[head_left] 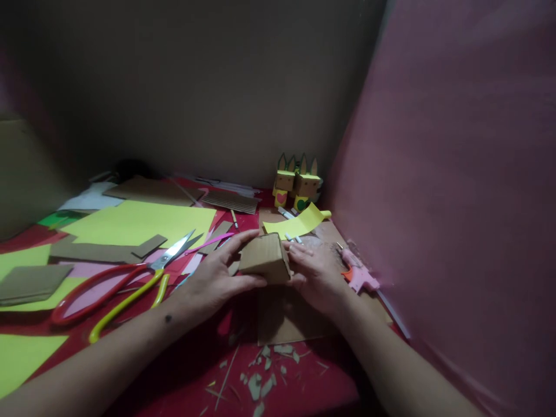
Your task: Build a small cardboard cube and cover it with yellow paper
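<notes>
A small folded cardboard box (264, 255) is held up between my two hands over a flat cardboard sheet (286, 318). My left hand (223, 272) grips its left side, thumb along the lower front edge and fingers behind. Against the right side presses my right hand (315, 272), its fingers closed on the edge. The box's far side and underside are hidden. Large scissors (160, 266) with red and yellow handles lie to the left of my left hand, blades apart. Beside my right hand rests a pink glue gun (358, 269).
Two cardboard figures (295, 184) with pointed ears stand at the back. A curled yellow paper strip (299, 223) lies before them. Yellow sheets (143, 223) and cardboard pieces (35, 282) spread leftward. Cardboard scraps (256, 385) litter the red table front. A pink wall (456, 202) rises right.
</notes>
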Action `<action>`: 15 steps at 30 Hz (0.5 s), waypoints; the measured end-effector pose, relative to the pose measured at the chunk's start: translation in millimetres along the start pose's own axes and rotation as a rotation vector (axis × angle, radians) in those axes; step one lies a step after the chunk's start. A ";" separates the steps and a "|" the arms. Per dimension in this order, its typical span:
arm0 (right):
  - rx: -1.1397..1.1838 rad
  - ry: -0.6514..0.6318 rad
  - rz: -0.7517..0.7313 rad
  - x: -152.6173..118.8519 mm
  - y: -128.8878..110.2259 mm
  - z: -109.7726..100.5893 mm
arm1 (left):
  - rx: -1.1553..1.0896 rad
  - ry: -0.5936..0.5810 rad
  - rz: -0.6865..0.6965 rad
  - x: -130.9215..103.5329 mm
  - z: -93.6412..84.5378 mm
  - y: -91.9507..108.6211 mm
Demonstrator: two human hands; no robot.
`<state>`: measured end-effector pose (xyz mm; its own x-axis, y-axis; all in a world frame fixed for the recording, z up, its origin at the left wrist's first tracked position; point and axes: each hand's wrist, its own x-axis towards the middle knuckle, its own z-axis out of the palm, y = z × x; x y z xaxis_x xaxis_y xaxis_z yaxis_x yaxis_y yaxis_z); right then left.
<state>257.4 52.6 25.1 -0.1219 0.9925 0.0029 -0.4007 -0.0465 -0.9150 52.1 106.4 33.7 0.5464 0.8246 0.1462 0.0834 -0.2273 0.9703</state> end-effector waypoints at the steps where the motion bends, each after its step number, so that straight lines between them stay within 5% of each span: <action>1: -0.035 0.050 -0.052 -0.4 0.0 0.0 | 0.063 0.025 0.032 -0.4 -0.1 -1.0; 4: -0.126 0.150 -0.164 -3.2 -0.2 -0.3 | 0.229 0.071 0.110 -1.3 -0.4 -7.6; 9: -0.320 0.100 -0.148 -5.9 -1.2 1.0 | 0.336 0.042 0.187 0.1 1.7 -18.8; 15: -0.344 0.034 -0.040 -2.0 -1.3 0.9 | 0.288 -0.050 0.080 7.0 -3.8 -28.7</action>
<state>257.3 50.6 26.6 -0.0799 0.9963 0.0332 -0.0744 0.0272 -0.9969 50.4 120.7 7.5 0.6002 0.7736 0.2034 0.2679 -0.4340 0.8602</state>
